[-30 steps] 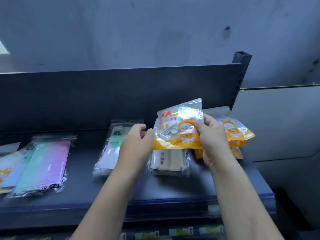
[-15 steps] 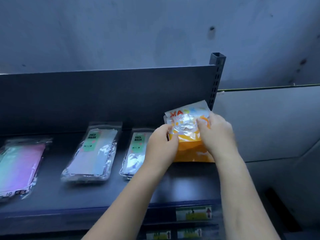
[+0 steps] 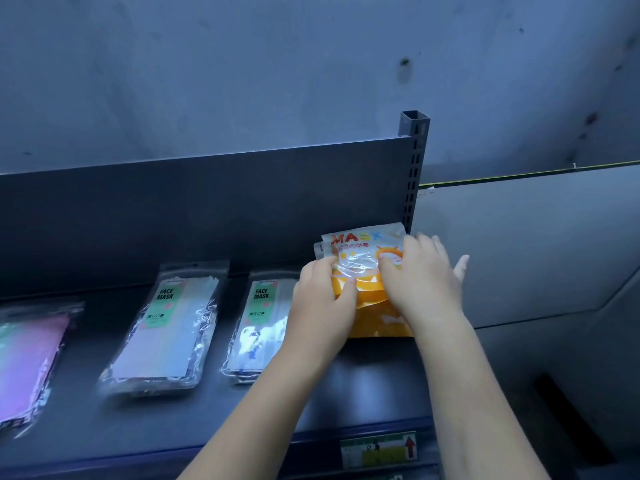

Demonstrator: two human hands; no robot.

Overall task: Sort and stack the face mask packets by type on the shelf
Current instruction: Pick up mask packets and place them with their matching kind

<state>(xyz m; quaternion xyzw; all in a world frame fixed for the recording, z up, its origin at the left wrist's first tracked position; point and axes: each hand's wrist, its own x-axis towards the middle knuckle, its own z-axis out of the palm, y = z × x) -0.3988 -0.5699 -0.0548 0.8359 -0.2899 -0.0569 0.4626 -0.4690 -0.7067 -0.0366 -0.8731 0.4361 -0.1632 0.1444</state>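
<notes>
The left hand point(image 3: 322, 301) pinches the orange packet point(image 3: 360, 268) by its left edge; the right hand point(image 3: 420, 282) presses flat on it, fingers straight. The packet lies on the dark shelf point(image 3: 363, 386) beneath both hands, with a grey wall point(image 3: 311, 81) behind.

1. "FACE MASK" in black on the green label point(image 3: 165, 299) of a clear packet point(image 3: 162, 334), at 9 o'clock in view.
2. Same "FACE MASK" on a second clear packet point(image 3: 256, 327), at 3 o'clock from the first; small characters beneath, unreadable.
3. "MA" in red, then blurred letters, atop the orange packet point(image 3: 363, 247), at 2 o'clock from the second.
4. Red upward arrow on the shelf tag point(image 3: 379, 448), at 6 o'clock from the orange packet; rest illegible.
</notes>
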